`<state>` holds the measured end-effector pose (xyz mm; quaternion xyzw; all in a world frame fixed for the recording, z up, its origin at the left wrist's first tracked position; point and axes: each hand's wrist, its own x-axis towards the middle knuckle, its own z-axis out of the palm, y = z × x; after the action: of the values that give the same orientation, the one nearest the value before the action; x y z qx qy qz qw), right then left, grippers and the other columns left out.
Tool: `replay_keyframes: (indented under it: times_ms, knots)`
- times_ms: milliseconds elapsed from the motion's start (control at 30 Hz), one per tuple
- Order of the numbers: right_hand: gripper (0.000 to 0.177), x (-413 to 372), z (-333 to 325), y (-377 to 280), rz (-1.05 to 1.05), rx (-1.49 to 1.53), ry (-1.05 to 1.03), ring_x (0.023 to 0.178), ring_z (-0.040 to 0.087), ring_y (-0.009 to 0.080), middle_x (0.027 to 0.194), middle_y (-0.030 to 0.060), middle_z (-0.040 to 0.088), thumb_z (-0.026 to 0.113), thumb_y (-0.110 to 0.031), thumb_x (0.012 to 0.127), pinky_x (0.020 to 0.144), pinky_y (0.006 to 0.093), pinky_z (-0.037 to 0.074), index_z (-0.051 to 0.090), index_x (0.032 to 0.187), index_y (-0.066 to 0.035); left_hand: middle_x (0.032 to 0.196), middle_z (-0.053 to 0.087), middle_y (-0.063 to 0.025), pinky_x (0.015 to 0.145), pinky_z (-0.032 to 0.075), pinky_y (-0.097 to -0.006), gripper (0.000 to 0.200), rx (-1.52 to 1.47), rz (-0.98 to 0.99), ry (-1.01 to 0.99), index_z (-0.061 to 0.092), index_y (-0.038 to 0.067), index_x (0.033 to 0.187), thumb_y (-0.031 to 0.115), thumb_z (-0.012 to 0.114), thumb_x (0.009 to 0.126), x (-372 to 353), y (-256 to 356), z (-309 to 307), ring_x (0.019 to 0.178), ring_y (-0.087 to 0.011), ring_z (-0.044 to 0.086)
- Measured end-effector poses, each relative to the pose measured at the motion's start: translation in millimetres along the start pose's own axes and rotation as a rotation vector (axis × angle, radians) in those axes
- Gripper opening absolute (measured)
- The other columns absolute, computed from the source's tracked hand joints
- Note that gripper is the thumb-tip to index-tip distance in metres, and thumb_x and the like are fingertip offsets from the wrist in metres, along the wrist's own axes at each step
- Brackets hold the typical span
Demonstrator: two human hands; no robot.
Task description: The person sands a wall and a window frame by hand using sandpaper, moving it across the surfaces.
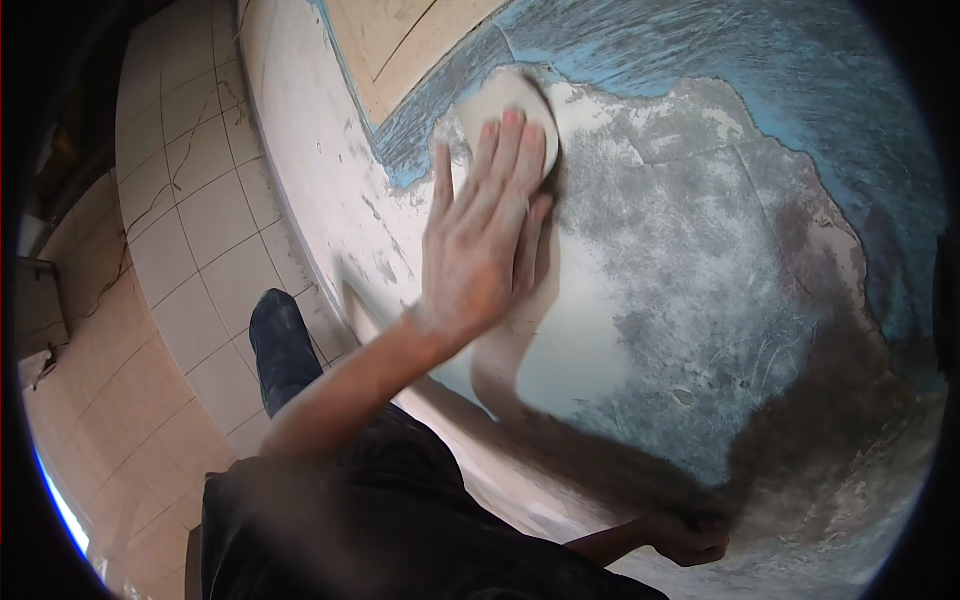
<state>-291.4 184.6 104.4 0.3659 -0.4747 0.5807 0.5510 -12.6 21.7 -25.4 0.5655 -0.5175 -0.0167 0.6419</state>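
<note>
My left hand [480, 240] is pressed flat, fingers spread, on a pale rounded sanding pad [505, 100] held against the wall [700, 250]. The wall's blue paint is worn away to grey plaster with white filler patches around the pad. My right hand [690, 538] is low at the bottom right. Its fingers are curled into a fist close to the wall, and nothing shows in it.
A beige tiled floor [190, 250] with dark cracks runs along the left. My dark-trousered leg [280, 345] stands near the wall's base. A dark object [40, 300] sits at the far left edge. An unpainted tan panel [400, 40] lies at the top.
</note>
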Motion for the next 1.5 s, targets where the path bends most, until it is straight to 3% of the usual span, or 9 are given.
replay_keyframes:
  times_ms: [100, 267, 467, 633, 767, 1000, 1167, 1300, 1500]
  knots:
    - [0.029, -0.2, -1.1, 1.3, -0.014, -0.052, -0.004, 0.055, 0.041, 0.0139, 0.062, 0.0021, 0.042, 0.047, -0.023, 0.088, 0.052, 0.0275, 0.035, 0.049, 0.065, -0.006, 0.143, 0.034, -0.0154, 0.109, 0.015, -0.0527, 0.054, -0.023, -0.018, -0.079, 0.033, 0.003, 0.139, 0.016, 0.051, 0.090, -23.8, 7.8, -2.6, 0.133, -0.0299, 0.032]
    - [0.029, 2.1, -3.7, 5.1, -0.119, -0.137, -0.039, 0.055, 0.041, 0.0142, 0.062, 0.0021, 0.042, 0.046, -0.021, 0.088, 0.052, 0.0283, 0.035, 0.048, 0.064, -0.006, 0.142, 0.035, -0.0157, 0.110, 0.012, -0.0521, 0.053, 0.018, 0.025, 0.012, 0.033, 0.003, 0.139, 0.018, 0.050, 0.091, 10.9, -1.3, -0.8, 0.133, -0.0292, 0.032]
    - [0.029, -2.5, -1.1, -2.2, -0.015, -0.047, -0.015, 0.056, 0.041, 0.0146, 0.062, 0.0024, 0.043, 0.046, -0.021, 0.088, 0.053, 0.0288, 0.036, 0.048, 0.063, -0.006, 0.141, 0.037, -0.0166, 0.109, 0.008, -0.0556, 0.052, 0.011, -0.010, -0.050, 0.033, 0.002, 0.138, 0.021, 0.046, 0.092, -15.8, 14.4, 3.9, 0.133, -0.0285, 0.032]
    - [0.030, 0.2, 0.0, -9.8, -0.016, -0.072, 0.001, 0.056, 0.041, 0.0146, 0.063, 0.0025, 0.043, 0.046, -0.021, 0.089, 0.053, 0.0288, 0.036, 0.049, 0.063, -0.006, 0.140, 0.038, -0.0167, 0.108, 0.013, -0.0560, 0.052, 0.071, 0.055, 0.073, 0.036, 0.001, 0.137, 0.020, 0.050, 0.091, 27.5, 2.1, 0.3, 0.132, -0.0293, 0.035]
    - [0.031, -0.4, 0.8, -1.9, -0.028, -0.035, 0.006, 0.056, 0.041, 0.0147, 0.063, 0.0026, 0.043, 0.045, -0.022, 0.089, 0.053, 0.0285, 0.035, 0.048, 0.062, -0.006, 0.141, 0.038, -0.0149, 0.109, 0.012, -0.0554, 0.053, -0.025, -0.036, -0.064, 0.035, 0.004, 0.138, 0.020, 0.051, 0.090, -10.0, 15.8, -6.7, 0.132, -0.0287, 0.034]
    - [0.030, 1.0, -1.8, 2.3, -0.056, -0.069, -0.017, 0.056, 0.041, 0.0140, 0.062, 0.0019, 0.042, 0.047, -0.023, 0.089, 0.053, 0.0279, 0.035, 0.049, 0.065, -0.006, 0.142, 0.035, -0.0156, 0.108, 0.013, -0.0562, 0.052, 0.021, 0.039, 0.090, 0.034, 0.004, 0.139, 0.019, 0.050, 0.091, 26.4, -2.7, 0.6, 0.132, -0.0295, 0.033]
    - [0.029, -3.2, 4.2, -10.2, -0.025, -0.034, -0.005, 0.056, 0.041, 0.0145, 0.062, 0.0021, 0.042, 0.046, -0.022, 0.088, 0.053, 0.0282, 0.035, 0.048, 0.065, -0.006, 0.143, 0.034, -0.0169, 0.108, 0.012, -0.0564, 0.051, -0.026, -0.029, -0.086, 0.031, 0.004, 0.140, 0.021, 0.043, 0.093, -19.9, 13.8, -2.4, 0.134, -0.0305, 0.030]
    - [0.029, 0.2, -1.5, 0.7, -0.047, -0.064, -0.015, 0.055, 0.041, 0.0148, 0.062, 0.0025, 0.042, 0.046, -0.021, 0.088, 0.053, 0.0284, 0.036, 0.048, 0.064, -0.006, 0.143, 0.033, -0.0156, 0.109, 0.011, -0.0559, 0.052, 0.089, 0.075, -0.027, 0.029, 0.004, 0.141, 0.021, 0.043, 0.094, 21.5, -9.7, -5.5, 0.134, -0.0303, 0.028]
    - [0.029, 0.3, -0.6, 3.1, -0.058, -0.024, -0.022, 0.055, 0.040, 0.0148, 0.062, 0.0027, 0.042, 0.045, -0.021, 0.089, 0.052, 0.0285, 0.036, 0.047, 0.064, -0.007, 0.144, 0.033, -0.0146, 0.110, 0.009, -0.0545, 0.050, -0.022, -0.022, -0.053, 0.032, 0.004, 0.140, 0.021, 0.043, 0.094, -6.5, 11.9, -3.3, 0.134, -0.0294, 0.029]
